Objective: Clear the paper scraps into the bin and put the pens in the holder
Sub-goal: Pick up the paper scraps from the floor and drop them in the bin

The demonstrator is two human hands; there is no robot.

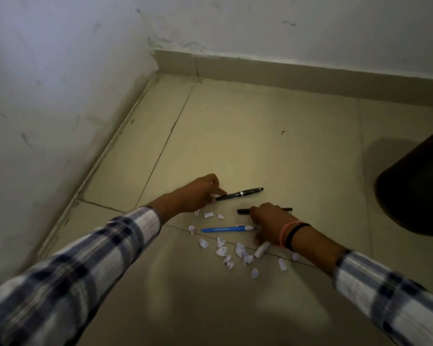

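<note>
head view looks down at a tiled floor [235, 126] in a dim corner between two white walls [48, 71]. both arms reach forward in checked sleeves [98, 245].

left hand [198, 193] is low on the floor, fingers curled around the near end of a black pen [243, 193] with a silver band; a bit of white paper shows at its fingertips, so it is grasping the pen end and seemingly a scrap too, though how firmly is unclear. the pen's far end points right and away, lying on the tile.

right hand [270, 221] rests knuckles-up over a second black pen [243, 211], which sticks out on both sides of it. the fingers are bent down, but whether they are clenched on that pen cannot be told. the wrist wears a pink band [284, 233] and a black band [294, 234].

a blue pen [223, 229] with a white end lies between the hands, its white tip touching or just beside the right thumb. a white marker-like stick [261, 249] lies under the right wrist.

paper scraps [240, 250] are scattered on the floor near the hands, most of them nearer the camera than the blue pen, a few just below the left hand.

a dark bin [415, 186] stands at the right edge, well apart from the scraps, partly cut off.
</note>
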